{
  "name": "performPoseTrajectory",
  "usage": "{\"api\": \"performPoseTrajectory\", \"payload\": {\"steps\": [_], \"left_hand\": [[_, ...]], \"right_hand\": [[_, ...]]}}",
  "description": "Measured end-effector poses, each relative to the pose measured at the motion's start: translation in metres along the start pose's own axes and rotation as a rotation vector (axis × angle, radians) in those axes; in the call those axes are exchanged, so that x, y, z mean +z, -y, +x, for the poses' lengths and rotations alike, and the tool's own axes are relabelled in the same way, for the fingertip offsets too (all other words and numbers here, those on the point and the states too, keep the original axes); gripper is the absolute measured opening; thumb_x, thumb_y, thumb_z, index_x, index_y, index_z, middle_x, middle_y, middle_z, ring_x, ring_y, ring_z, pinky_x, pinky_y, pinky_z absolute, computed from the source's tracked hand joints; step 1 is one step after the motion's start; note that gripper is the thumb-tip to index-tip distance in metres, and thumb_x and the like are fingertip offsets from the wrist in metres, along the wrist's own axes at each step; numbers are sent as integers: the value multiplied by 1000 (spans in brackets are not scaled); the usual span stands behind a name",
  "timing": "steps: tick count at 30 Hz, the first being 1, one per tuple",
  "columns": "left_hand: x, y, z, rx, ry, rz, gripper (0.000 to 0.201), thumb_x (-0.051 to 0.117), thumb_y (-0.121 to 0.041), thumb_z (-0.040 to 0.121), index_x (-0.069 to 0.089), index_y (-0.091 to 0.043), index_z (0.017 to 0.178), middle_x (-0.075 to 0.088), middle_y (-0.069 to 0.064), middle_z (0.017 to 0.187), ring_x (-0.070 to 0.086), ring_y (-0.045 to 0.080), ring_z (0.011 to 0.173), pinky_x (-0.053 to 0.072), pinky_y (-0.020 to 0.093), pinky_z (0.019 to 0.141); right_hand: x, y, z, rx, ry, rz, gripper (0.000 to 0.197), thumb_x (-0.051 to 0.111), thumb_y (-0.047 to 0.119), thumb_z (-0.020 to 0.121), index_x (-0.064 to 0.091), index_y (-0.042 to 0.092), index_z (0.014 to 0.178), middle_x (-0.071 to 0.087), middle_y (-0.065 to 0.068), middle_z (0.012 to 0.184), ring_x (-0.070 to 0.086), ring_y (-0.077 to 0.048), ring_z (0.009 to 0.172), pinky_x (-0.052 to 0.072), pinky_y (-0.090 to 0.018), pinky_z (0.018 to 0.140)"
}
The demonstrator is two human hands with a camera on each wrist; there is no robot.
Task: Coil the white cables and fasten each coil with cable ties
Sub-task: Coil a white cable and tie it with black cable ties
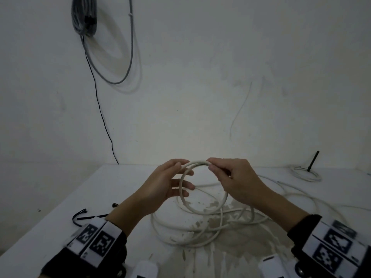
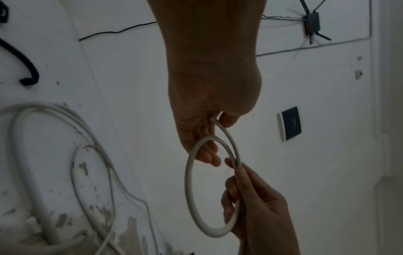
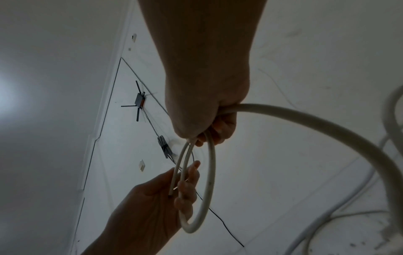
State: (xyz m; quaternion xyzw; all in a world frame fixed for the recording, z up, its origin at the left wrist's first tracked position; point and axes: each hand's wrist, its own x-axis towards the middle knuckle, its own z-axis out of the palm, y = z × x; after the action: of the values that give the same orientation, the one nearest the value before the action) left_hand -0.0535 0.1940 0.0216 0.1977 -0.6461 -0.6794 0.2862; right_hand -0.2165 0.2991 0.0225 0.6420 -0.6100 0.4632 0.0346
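Observation:
A small loop of white cable hangs in the air above the white table, held between both hands. My left hand pinches the cable's cut end under its thumb, with the loop lying across its nearly straight fingers; the left wrist view shows this hand and the loop. My right hand grips the top of the loop with curled fingers, as the right wrist view shows. The rest of the cable lies in loose tangled turns on the table below. Black cable ties lie at the left.
A second white coil lies at the back right next to a black rod. A grey cable bundle hangs on the wall, and a thin black wire runs down it. The paint is worn under the tangle.

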Motion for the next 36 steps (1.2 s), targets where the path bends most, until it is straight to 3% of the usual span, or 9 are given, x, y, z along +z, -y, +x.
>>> {"api": "performPoseTrajectory", "payload": {"steps": [4,7,11,13,16,24,29,33,36], "left_hand": [[0,-1,-3,-70,81,57,38,25,-7,89,61,3,91,57,11,66,54,22,47,47,25,48],[3,0,-4,-130,132,100,43,26,-23,98,59,-3,81,48,4,55,43,17,39,39,21,42],[11,2,-3,-69,89,63,44,31,-41,98,39,-15,63,24,-5,48,19,7,35,22,16,35],[12,2,-2,11,-1,7,44,36,-42,96,33,-16,60,23,-6,46,17,6,35,19,17,34],[8,0,1,35,-43,-30,45,41,-43,93,36,-14,58,23,-6,46,18,7,35,21,16,34],[4,0,-6,-79,116,182,46,45,-44,90,47,-16,54,31,-5,47,23,7,37,22,17,36],[15,5,-8,-81,163,233,46,41,-35,96,32,-17,55,27,-6,46,18,7,39,16,18,38],[15,8,-7,55,17,203,56,40,-39,96,35,-25,41,25,-7,43,17,9,39,16,20,39],[12,8,-5,97,-131,59,54,39,-40,96,35,-22,45,24,-7,42,17,8,37,18,19,36]], "right_hand": [[2,2,0,-22,119,-10,19,55,11,92,72,10,102,58,-12,57,43,-11,49,34,-16,49],[4,2,0,-20,196,-6,20,54,12,93,71,11,103,62,-12,61,43,-8,49,34,-16,51],[7,2,1,65,197,78,18,49,22,96,66,14,95,63,2,63,45,-5,45,37,-16,49],[5,4,0,169,190,216,21,47,29,96,61,14,95,68,-3,71,49,-10,45,41,-19,46],[5,5,-3,257,194,352,26,41,26,99,60,8,97,67,-10,75,48,-12,42,39,-17,42],[10,6,-5,189,277,323,32,34,27,101,60,10,93,60,-4,57,43,-13,51,37,-24,52],[18,16,0,222,271,359,31,37,21,100,57,18,76,51,3,51,41,-12,51,33,-26,52],[13,19,2,208,310,357,27,38,28,100,58,11,91,58,-2,61,49,-14,50,41,-26,51],[13,16,3,157,237,317,20,43,23,98,60,12,100,53,1,61,48,-11,46,42,-23,46]]}}
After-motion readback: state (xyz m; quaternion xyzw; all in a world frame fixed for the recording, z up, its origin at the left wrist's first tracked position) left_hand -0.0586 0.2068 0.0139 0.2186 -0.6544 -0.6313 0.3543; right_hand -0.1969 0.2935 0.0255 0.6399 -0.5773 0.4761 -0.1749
